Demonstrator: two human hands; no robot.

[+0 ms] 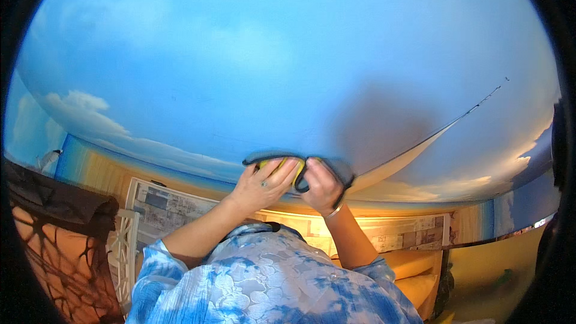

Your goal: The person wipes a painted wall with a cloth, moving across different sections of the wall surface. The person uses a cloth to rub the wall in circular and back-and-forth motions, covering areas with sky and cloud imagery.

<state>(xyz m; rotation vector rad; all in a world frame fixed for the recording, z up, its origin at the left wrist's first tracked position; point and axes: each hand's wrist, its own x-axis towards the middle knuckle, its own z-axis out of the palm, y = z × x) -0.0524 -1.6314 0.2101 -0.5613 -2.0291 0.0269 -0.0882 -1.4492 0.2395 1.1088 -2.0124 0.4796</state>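
Both my hands are raised against a large wall mural (234, 76) of blue sky, clouds and a sailing boat. My left hand (265, 184), with a ring on one finger, holds a dark-edged cloth (274, 155) that has a yellow part under the fingers. My right hand (321, 184), a metal bangle at its wrist, is closed on the grey, dark-edged part of cloth (341, 172) beside it. The edges blur with motion. I cannot tell whether this is one cloth or two. The cloth lies close to the mural, just left of the painted sail (400, 159).
A white-framed panel with a brick-like pattern (175, 209) runs low behind my arms. Dark fabric (58, 198) hangs over an orange patterned surface (63, 261) at the left. Yellow-orange cushion-like forms (411, 279) and an olive-yellow surface (495, 274) are at the lower right.
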